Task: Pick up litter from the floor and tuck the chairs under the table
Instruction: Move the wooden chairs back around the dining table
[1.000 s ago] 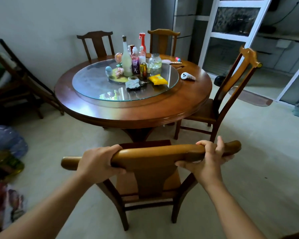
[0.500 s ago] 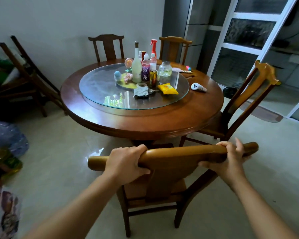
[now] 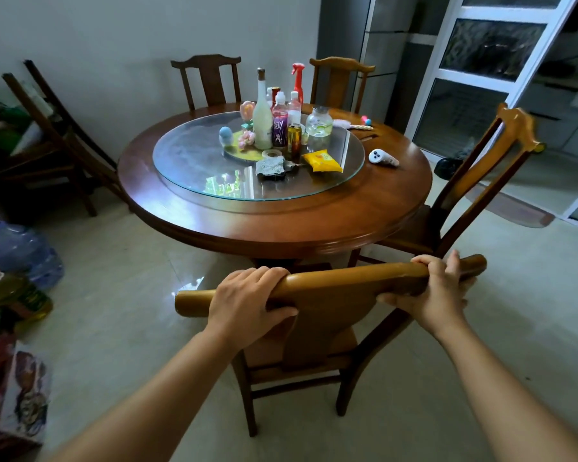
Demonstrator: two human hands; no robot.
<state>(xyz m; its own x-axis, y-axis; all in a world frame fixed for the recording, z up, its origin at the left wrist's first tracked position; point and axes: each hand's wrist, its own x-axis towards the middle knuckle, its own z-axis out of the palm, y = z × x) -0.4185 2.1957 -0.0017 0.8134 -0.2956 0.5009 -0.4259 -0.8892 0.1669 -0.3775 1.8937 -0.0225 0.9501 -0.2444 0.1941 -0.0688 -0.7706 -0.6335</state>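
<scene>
Low in the frame, the left hand (image 3: 247, 303) and right hand (image 3: 439, 291) each curl round the top rail of the chair (image 3: 317, 331). The rail runs left to right, tilted up at the right. The table (image 3: 281, 228) lies straight ahead, above the hands; the seat's front edge seems just under its rim, though the rail hides it.

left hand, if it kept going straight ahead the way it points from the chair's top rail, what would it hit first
Most likely the near rim of the round table. The left hand grips the chair's top rail, pointing toward that edge; depth is unclear, but nothing shows in between.
</scene>
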